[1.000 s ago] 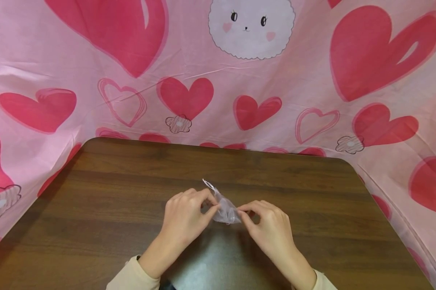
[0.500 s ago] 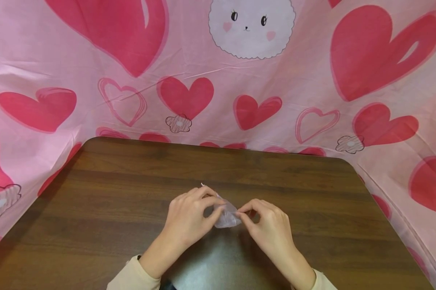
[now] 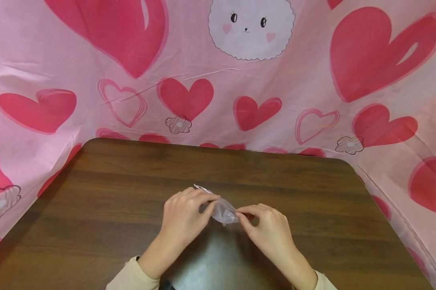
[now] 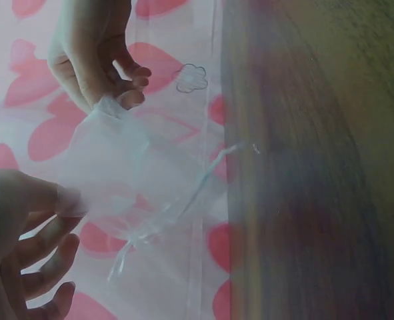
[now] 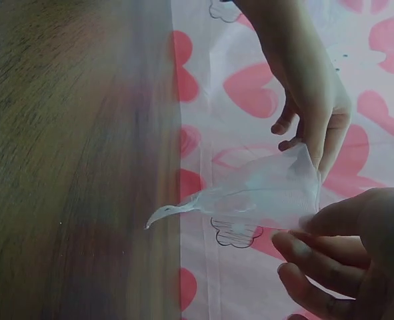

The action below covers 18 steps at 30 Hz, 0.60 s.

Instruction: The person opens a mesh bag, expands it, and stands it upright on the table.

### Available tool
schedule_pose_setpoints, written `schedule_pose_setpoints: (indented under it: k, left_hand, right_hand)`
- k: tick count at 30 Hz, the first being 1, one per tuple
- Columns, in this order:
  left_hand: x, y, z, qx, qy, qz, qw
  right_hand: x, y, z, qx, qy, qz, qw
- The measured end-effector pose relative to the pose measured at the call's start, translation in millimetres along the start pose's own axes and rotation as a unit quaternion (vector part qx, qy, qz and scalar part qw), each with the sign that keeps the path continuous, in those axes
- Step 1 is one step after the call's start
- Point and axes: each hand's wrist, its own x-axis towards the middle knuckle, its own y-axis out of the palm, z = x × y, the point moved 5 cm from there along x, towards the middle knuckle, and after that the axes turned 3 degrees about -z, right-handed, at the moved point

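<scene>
A sheer white drawstring pouch (image 3: 225, 208) is stretched between both hands above the table. My left hand (image 3: 184, 215) pinches its left side between thumb and fingers, while my right hand (image 3: 270, 227) pinches the right corner. In the left wrist view, the see-through pouch (image 4: 127, 160) has a thin white drawstring (image 4: 195, 190) across it, with loose ends. The right wrist view shows the pouch (image 5: 263, 190) narrowing to a gathered string end (image 5: 167, 212). Nothing can be made out inside the thin fabric.
A dark brown wooden table (image 3: 131, 173) lies below both hands. Behind it and along both sides hangs a pink cloth (image 3: 225, 68) printed with red hearts. Beige sleeves (image 3: 134, 276) cover the forearms.
My left hand first shifted right over the pouch, then back left, with its fingertips now higher on it. The pouch is drawn wider, and its string shows again. The right hand stays nearly still.
</scene>
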Motion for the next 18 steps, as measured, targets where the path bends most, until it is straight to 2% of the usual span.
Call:
schedule_pose_setpoints:
  k: [9, 18]
  left_hand:
    - [-0.6, 1.3, 1.7, 0.0, -0.008, 0.004, 1.0]
    - [-2.7, 6.4, -1.5, 0.01, 0.017, 0.03, 0.9994]
  right_hand:
    - [0.7, -3.0, 0.1, -0.002, -0.016, -0.026, 0.9995]
    - [1.1, -4.1, 0.9, 0.001, -0.031, -0.046, 0.9985]
